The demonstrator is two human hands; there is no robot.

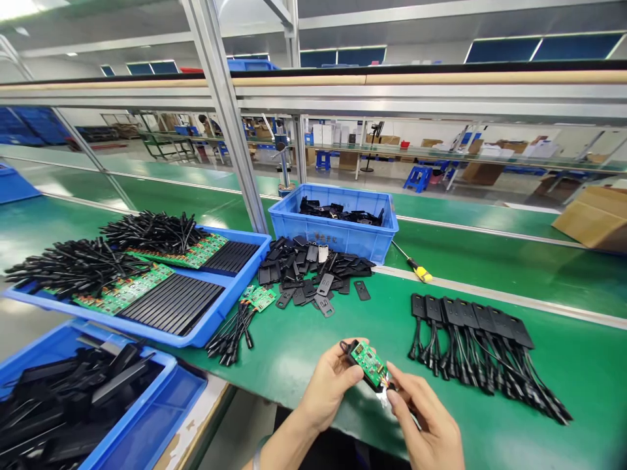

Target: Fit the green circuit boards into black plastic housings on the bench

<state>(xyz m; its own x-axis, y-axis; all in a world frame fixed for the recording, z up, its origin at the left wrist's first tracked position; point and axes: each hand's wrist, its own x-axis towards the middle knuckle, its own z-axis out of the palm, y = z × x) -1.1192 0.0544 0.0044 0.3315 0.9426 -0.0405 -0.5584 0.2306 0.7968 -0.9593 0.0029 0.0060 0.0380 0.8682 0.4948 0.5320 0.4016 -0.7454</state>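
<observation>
My left hand point(329, 385) and my right hand point(425, 419) together hold a small green circuit board point(371, 365) seated in a black plastic case, low in the middle of the view. The left fingers pinch its upper left end, the right fingertips its lower right end, where black wires leave it. A row of finished black cased units with cables point(475, 339) lies just right of my hands. A pile of loose black case halves point(313, 271) lies ahead on the green mat, with a few wired green boards point(245, 313) to its left.
A blue bin point(337, 228) of black parts stands behind the pile. A blue tray point(206, 326) of boards and cables is at the left, another blue bin point(161, 411) of black parts at the lower left. A yellow-handled screwdriver point(416, 266) lies near the conveyor edge.
</observation>
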